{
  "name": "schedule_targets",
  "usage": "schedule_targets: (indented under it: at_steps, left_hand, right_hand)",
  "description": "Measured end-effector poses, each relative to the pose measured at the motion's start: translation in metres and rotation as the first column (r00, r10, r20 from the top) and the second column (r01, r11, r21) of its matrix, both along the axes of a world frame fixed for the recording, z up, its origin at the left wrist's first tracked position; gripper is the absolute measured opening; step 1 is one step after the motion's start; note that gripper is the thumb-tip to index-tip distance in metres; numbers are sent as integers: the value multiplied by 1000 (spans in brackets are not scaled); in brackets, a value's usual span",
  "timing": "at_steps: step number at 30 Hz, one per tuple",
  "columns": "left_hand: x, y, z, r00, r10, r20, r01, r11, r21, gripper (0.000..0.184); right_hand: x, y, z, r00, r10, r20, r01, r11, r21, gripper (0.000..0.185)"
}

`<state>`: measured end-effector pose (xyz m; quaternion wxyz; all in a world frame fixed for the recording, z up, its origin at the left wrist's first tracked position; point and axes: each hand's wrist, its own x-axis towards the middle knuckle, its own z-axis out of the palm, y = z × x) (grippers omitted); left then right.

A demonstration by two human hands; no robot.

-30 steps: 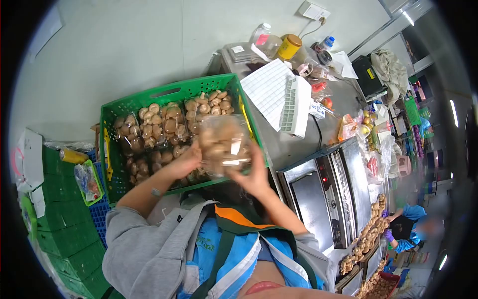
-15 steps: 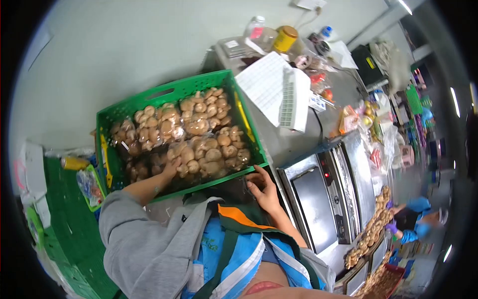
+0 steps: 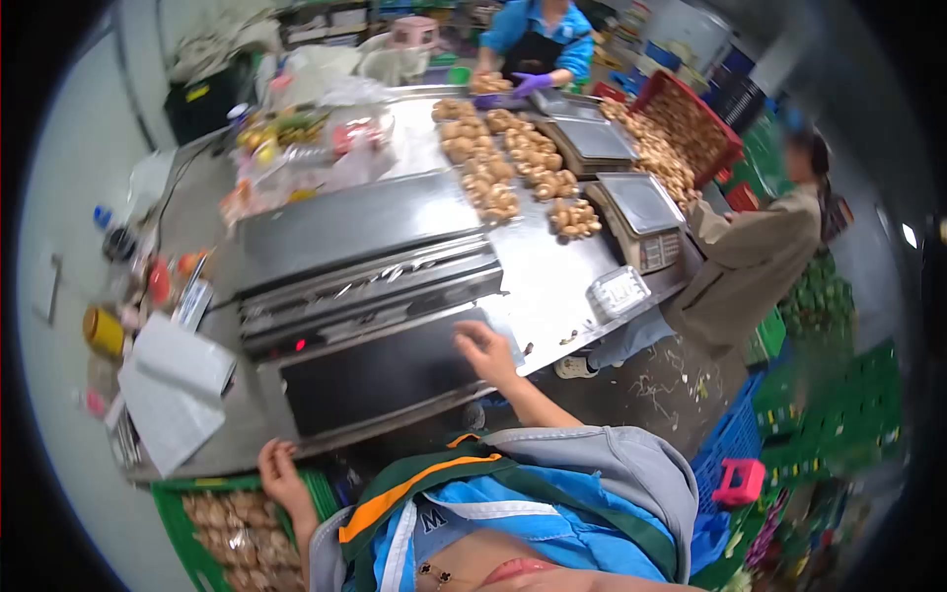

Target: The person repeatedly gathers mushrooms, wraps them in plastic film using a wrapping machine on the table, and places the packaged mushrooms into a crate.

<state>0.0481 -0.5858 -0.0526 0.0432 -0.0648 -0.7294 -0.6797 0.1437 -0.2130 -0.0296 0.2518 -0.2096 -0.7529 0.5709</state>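
My right hand (image 3: pixel 485 352) is above the right end of the black plate (image 3: pixel 390 370) of a metal machine, fingers apart and holding nothing; whether it touches the plate I cannot tell. Over the near edge of the green crate (image 3: pixel 170 508) hangs my left hand (image 3: pixel 282 474), its fingers loosely bent and nothing visible in them. Inside that crate lie clear-wrapped packs of brown mushrooms (image 3: pixel 237 533), partly cut off by the bottom of the view. A red light glows on the machine's front.
Rows of mushrooms (image 3: pixel 483 163) lie on the steel table (image 3: pixel 538 271) beside scales (image 3: pixel 641 212) and a stack of labels or trays (image 3: pixel 619 291). Papers (image 3: pixel 173 385) and a yellow jar (image 3: pixel 103 333) are at left. A co-worker with purple gloves (image 3: pixel 533 83) handles mushrooms; another person (image 3: pixel 760 261) stands at right.
My view has swung right toward the table. My left hand has left the mushroom packs in the crate. My right hand has moved from the crate's rim to over the black plate.
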Motion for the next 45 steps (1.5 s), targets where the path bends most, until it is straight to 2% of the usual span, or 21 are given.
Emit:
schedule_targets:
  at_steps: [1,2,3,5,7,9,11,13,15,18,20,22,23,27,30,33,37,38,39,41,45]
  left_hand:
    - [-2,56,14,989,-146,39,145,989,41,18]
    - [1,111,25,958,-287,25,285,957,53,15]
    - [5,154,27,896,-443,17,443,896,-27,13]
    - [13,230,31,729,-676,-106,621,719,-312,13]
    - [21,292,46,552,-829,-86,747,538,-391,17]
    - [27,345,41,511,-860,-3,819,487,-304,18]
    - [30,389,38,531,-843,79,825,494,-274,19]
    - [30,429,27,533,-832,153,832,482,-274,20]
    - [30,469,20,528,-815,238,849,498,-178,16]
    - [23,542,-5,468,-799,377,878,471,-91,47]
    - [19,595,-34,503,-763,405,831,557,16,70]
    - [13,638,-85,626,-684,374,753,656,-61,86]
    - [10,656,-93,678,-647,349,718,684,-126,90]
    - [5,704,-126,807,-508,299,588,739,-331,100]
    - [15,705,-108,821,-535,198,566,719,-403,100]
    - [22,688,-87,817,-526,236,574,706,-416,101]
    - [1,661,-27,827,-536,170,562,772,-298,102]
    - [-12,651,-2,828,-557,65,548,780,-301,101]
    - [-26,640,20,821,-570,-42,532,789,-306,100]
    - [-65,603,54,808,-559,-184,469,801,-372,97]
    - [-150,498,76,835,-545,-76,496,805,-325,91]
  right_hand:
    - [7,37,-2,994,-106,-21,107,994,28,27]
    - [15,87,-16,984,-176,-39,173,983,-68,27]
    - [22,142,-31,970,-237,-52,226,960,-163,28]
    - [37,242,-38,894,-448,30,447,882,-147,33]
    - [49,350,-64,848,-530,16,526,845,97,38]
    - [53,454,-98,843,-534,61,521,840,149,43]
    - [50,506,-84,795,-572,205,445,778,444,54]
    - [43,560,-99,830,-533,167,379,757,532,55]
    - [30,595,-112,843,-509,172,365,778,511,55]
    - [10,621,-131,888,-363,283,284,916,284,55]
    - [5,620,-144,906,-335,260,270,929,255,54]
    - [0,596,-123,926,-305,224,255,940,228,48]
    - [0,582,-120,927,-298,229,226,929,294,48]
    - [4,523,-143,945,-228,235,166,952,257,50]
    - [10,474,-111,932,-230,282,126,931,343,51]
    - [16,456,-108,939,-274,210,188,915,356,51]
    - [2,424,-29,944,-293,154,215,897,386,45]
    - [-8,420,-14,959,-244,144,190,931,312,43]
    - [-19,405,13,956,-280,92,224,892,392,42]
    - [-51,374,44,979,-206,-1,196,928,317,44]
    - [-130,290,56,997,-53,-64,72,932,355,55]
